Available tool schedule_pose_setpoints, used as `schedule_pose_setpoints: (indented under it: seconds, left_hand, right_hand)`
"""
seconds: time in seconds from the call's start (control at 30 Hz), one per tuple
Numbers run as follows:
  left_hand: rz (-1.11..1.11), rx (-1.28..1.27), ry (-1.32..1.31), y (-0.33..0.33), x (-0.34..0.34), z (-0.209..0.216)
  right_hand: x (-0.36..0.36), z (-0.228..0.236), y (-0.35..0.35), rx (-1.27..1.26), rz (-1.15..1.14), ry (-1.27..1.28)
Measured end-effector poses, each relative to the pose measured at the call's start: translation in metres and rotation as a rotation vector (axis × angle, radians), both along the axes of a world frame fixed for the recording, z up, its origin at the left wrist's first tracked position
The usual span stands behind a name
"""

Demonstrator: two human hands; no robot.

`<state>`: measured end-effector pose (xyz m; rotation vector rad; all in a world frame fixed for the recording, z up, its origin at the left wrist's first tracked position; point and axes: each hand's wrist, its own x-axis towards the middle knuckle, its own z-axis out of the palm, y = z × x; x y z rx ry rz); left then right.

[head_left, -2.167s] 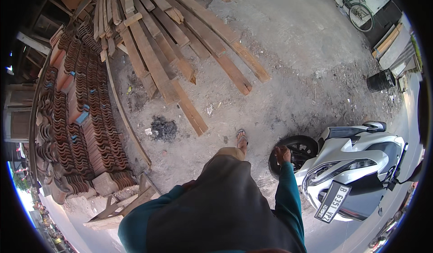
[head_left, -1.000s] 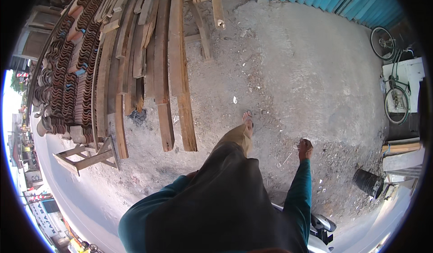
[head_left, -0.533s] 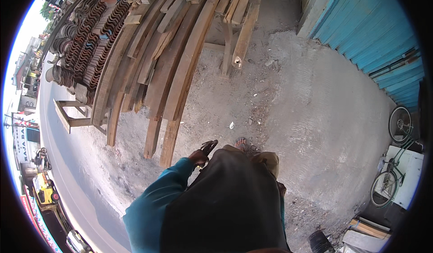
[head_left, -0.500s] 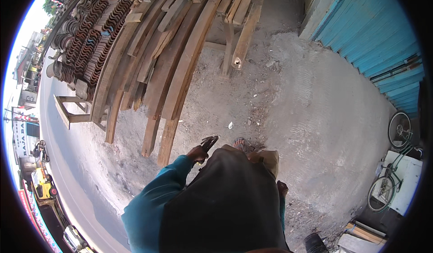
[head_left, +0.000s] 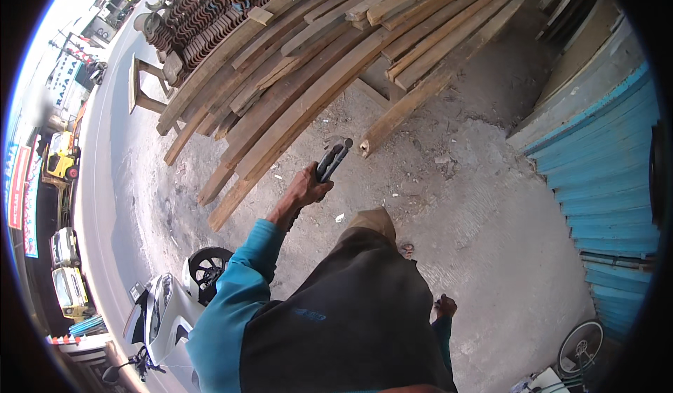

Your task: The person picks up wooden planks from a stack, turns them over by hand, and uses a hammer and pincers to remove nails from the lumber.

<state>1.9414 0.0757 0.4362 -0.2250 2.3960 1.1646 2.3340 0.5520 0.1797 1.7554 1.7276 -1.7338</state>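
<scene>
Pliers (head_left: 331,162), dark-handled, are carried in the left hand (head_left: 303,188) above the dusty ground (head_left: 484,211). Long axis runs from about 7 o'clock at the hand to 1 o'clock at the free end, which points toward the cut end of a long timber beam (head_left: 410,102). The left grip is pinching the lower part of the tool, fingers wrapped round it; the two dark arms of the tool lie close together and nearly parallel. The tool sits near the middle of the view, just short of the stack of planks (head_left: 315,57) lying at 11 to 1 o'clock.

The right hand (head_left: 444,305) hangs low at 5 o'clock beside the dark garment; whether its grip is spread or pressed together cannot be told. A blue corrugated wall (head_left: 603,183) stands at 3 o'clock. A white scooter (head_left: 165,312) is parked at 8 o'clock.
</scene>
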Motion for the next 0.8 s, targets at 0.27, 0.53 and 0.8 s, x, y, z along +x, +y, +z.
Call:
schedule_pose_setpoints:
  seconds: [0.27,0.53,0.8]
  left_hand:
    - [-0.039,-0.471,0.44,-0.036,-0.216,0.01]
    - [0.121,-0.75,0.557,-0.041,-0.296,-0.057]
    - [0.213,-0.803,0.471,-0.043,-0.294,-0.076]
  right_hand:
    - [-0.154,-0.017,0.128,0.219,0.21,0.097]
    - [-0.235,-0.009,0.079,0.036,0.232,0.133]
    - [-0.323,0.02,0.057,0.373,0.732,-0.145]
